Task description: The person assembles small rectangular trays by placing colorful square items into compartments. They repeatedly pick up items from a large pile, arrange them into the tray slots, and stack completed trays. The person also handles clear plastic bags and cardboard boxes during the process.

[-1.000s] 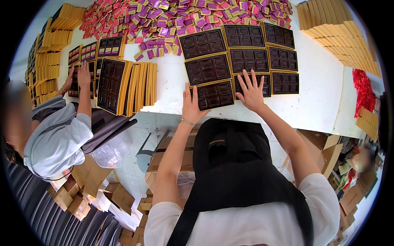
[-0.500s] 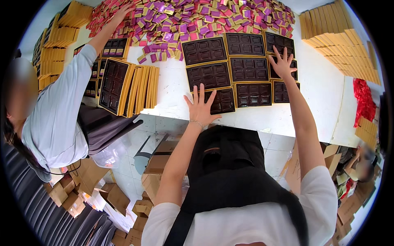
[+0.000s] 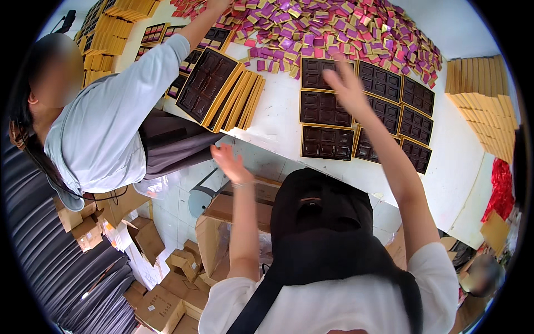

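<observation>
Several shallow gold-edged boxes with dark compartmented inserts (image 3: 327, 143) lie flat in rows on the white table in front of me. Above the upper left of these boxes hovers my right hand (image 3: 345, 83), fingers stretched out and a little blurred, holding nothing. My left hand (image 3: 228, 163) is off the table's front edge, open, with its fingers apart. The nearest thing to it is a leaning row of similar boxes (image 3: 207, 84) at the left. Behind the laid-out boxes spreads a heap of small purple, red and gold wrapped pieces (image 3: 361, 34).
At my left a co-worker in a light blue top (image 3: 119, 125) reaches across toward the heap. Boxes holding small pieces (image 3: 216, 38) lie beyond the leaning row. Gold stacks (image 3: 481, 103) stand at the far right, near red shiny material (image 3: 500, 189). Cardboard boxes (image 3: 161, 306) cover the floor.
My left hand has come off the boxes and moved left, past the table edge. My right hand has shifted left, from the right-hand boxes to the upper left. The view has turned left.
</observation>
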Demonstrator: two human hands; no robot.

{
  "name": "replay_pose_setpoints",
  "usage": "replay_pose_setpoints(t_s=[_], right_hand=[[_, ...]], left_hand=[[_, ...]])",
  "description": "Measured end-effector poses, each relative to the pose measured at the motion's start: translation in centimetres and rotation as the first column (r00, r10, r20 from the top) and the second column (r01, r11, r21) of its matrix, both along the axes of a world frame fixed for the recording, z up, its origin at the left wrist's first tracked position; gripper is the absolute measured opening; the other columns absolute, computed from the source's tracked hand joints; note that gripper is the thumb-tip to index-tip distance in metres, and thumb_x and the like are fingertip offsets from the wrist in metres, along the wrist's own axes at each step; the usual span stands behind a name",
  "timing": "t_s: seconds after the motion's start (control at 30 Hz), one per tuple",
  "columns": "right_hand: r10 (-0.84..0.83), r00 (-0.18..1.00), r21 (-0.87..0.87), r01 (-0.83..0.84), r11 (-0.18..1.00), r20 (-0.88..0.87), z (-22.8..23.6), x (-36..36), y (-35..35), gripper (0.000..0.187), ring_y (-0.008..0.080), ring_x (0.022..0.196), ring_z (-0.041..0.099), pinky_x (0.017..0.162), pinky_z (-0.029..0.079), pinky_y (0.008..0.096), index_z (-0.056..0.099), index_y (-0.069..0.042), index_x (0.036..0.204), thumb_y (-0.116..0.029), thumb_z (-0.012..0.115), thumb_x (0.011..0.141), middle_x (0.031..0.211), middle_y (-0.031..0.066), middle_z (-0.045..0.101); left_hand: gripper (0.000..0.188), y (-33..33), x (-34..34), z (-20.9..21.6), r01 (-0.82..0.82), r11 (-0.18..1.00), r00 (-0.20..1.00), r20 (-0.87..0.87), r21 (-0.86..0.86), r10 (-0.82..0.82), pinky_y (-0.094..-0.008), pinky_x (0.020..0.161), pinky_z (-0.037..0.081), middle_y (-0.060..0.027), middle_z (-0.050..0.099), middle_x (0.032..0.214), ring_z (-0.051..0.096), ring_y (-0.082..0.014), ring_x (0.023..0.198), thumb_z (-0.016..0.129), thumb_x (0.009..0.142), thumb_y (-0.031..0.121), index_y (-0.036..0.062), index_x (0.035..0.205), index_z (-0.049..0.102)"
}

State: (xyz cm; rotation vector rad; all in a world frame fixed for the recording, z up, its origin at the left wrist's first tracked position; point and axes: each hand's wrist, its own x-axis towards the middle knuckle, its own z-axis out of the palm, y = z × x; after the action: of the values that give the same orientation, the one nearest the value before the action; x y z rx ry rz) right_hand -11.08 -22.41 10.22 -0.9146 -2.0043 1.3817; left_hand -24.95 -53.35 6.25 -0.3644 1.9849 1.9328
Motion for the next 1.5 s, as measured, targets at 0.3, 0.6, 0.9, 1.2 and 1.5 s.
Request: replay_pose_setpoints(t_s=[0.3,0.6,0.9,1.2,1.5], right_hand=[[-0.024,0.998,-0.879,-0.033,0.475,-0.050,-2.3,-12.2,-12.9,0.116,0.0312,0.147,-0.001,0.113,0.010,0.0595,-0.006,-0.013,0.153,-0.076,0.056,0.077,0.159,0.0167,-0.004],[-0.096,0.965,-0.776,-0.134,0.616,-0.243,-1.9,-13.7,-11.7,0.108,0.0256,0.144,0.013,0.116,0.015,0.0392,-0.005,-0.003,0.151,-0.053,0.064,0.085,0.155,0.0184,0.012],[-0.172,0.982,-0.962,-0.026,0.273,-0.076,-2.1,-12.8,-10.2,0.084,0.0242,0.133,0.037,0.105,0.037,0.0435,0.026,-0.016,0.148,-0.068,0.050,0.087,0.147,0.0092,0.035],[-0.139,0.972,-0.940,-0.138,0.311,-0.189,-3.1,-9.5,-10.5,0.092,0.0211,0.139,0.027,0.110,0.028,0.0412,0.020,-0.014,0.151,-0.070,0.052,0.084,0.154,0.0104,0.025],[-0.420,0.823,-0.909,-0.251,0.333,-0.381,4.0,8.4,-2.9,0.083,0.0217,0.133,0.037,0.107,0.035,0.0369,0.009,-0.019,0.153,-0.064,0.043,0.093,0.148,0.0074,0.033]], left_hand=[[0.069,2.2,-19.7,1.1,0.308,0.749,0.841,0.200,0.586,-0.503,-0.0459,0.113,0.029,-0.0094,0.037,0.150,0.035,-0.0292,0.137,0.043,0.094,0.056,0.0119,0.147,0.034],[0.075,2.3,-17.6,-3.1,0.620,0.378,0.559,-0.050,0.688,-0.828,-0.0443,0.107,0.038,-0.0049,0.043,0.146,0.045,-0.0232,0.130,0.069,0.082,0.043,0.0131,0.144,0.040],[0.047,8.5,-15.4,-6.7,0.337,0.521,0.797,0.057,0.784,-0.601,-0.0370,0.100,0.045,-0.0079,0.055,0.132,0.055,-0.0210,0.115,0.038,0.102,0.038,0.0069,0.137,0.047],[0.046,8.0,-11.0,-1.4,0.330,0.424,0.811,-0.024,0.843,-0.584,-0.0364,0.096,0.047,-0.0115,0.059,0.127,0.057,-0.0236,0.111,0.045,0.100,0.040,0.0056,0.129,0.054],[0.048,19.3,0.9,6.2,0.706,0.403,0.459,0.058,0.583,-0.887,-0.0355,0.091,0.049,-0.0119,0.061,0.122,0.060,-0.0236,0.105,0.047,0.099,0.042,0.0049,0.129,0.054]])
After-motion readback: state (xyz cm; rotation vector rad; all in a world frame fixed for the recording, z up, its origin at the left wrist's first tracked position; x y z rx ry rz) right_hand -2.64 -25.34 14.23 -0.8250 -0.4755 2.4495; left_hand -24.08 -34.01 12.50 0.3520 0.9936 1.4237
